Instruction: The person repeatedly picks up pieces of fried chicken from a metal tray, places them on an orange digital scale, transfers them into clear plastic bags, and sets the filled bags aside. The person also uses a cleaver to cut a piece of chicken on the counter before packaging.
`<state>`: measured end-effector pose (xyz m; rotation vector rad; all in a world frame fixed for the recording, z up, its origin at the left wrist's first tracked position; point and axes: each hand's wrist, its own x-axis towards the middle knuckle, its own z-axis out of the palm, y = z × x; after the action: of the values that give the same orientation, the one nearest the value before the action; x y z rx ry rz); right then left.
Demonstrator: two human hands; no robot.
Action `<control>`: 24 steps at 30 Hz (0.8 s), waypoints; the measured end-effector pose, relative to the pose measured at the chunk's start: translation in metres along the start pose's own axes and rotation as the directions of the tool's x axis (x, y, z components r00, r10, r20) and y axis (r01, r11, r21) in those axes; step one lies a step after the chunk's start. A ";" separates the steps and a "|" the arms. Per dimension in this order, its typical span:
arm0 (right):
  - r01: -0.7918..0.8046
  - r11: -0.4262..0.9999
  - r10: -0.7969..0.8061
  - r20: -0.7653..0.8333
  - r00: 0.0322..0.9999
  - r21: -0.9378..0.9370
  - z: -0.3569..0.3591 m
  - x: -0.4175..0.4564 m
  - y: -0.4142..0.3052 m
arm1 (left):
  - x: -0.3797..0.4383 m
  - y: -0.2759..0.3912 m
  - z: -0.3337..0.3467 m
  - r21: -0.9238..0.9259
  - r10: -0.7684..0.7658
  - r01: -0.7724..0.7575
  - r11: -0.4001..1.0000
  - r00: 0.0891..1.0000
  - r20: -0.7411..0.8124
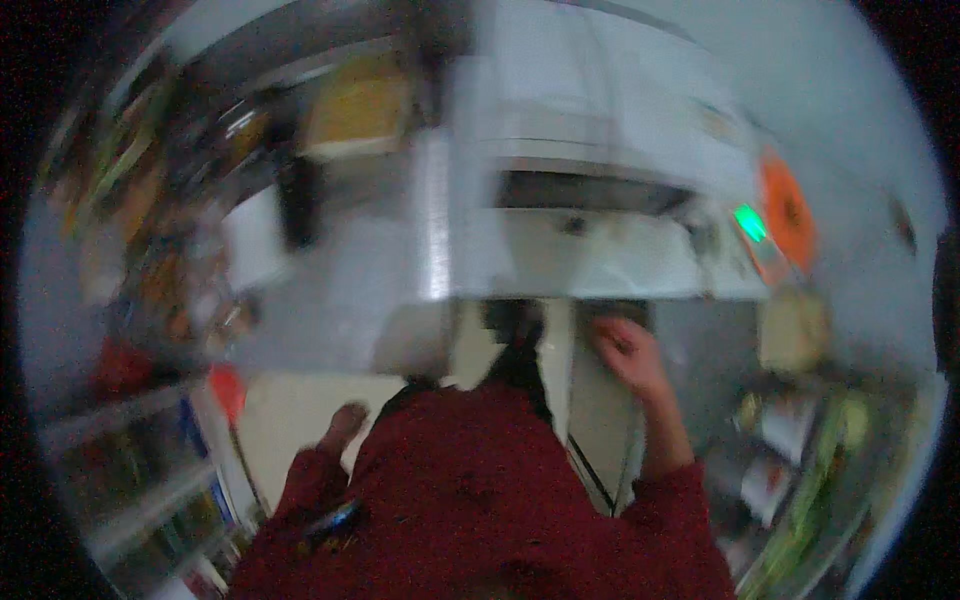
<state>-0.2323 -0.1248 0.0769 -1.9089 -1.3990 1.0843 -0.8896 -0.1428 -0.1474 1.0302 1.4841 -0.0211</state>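
Note:
My left hand (349,421) hangs low beside my body, over the pale floor (289,401). It is dark and blurred, and I see nothing held in it. My right hand (626,352) is raised in front of me on the right, its fingers partly curled. Whether those fingers are closed is too blurred to tell, and no object shows in them. Just beyond this hand runs the front edge of a white surface (637,251). A grey work surface (337,292) lies ahead and to the left.
An orange object (787,210) stands at the right beside a device with a lit green panel (750,223). A yellow box (360,105) is at the back left among blurred clutter. Shelving (142,480) flanks me at lower left; crowded items (772,480) line the lower right.

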 end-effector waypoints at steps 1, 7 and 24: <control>-0.076 0.985 0.077 0.003 0.997 0.152 0.030 -0.008 -0.010 | 0.002 -0.014 -0.017 0.115 0.111 -0.109 0.987 0.994 -0.014; 0.012 0.998 0.002 0.215 0.977 -0.066 0.141 0.004 -0.145 | -0.011 -0.074 -0.078 -0.184 -0.052 -0.001 0.983 0.958 -0.283; 0.694 0.714 -0.449 0.819 0.357 0.089 0.494 0.159 -0.479 | -0.149 -0.244 -0.061 -0.892 -0.520 -0.022 0.452 0.806 -0.283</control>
<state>-0.8748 0.1598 0.1453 -0.7705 -2.5995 1.4656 -1.1069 -0.3387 -0.1448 -0.1060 1.8068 0.8078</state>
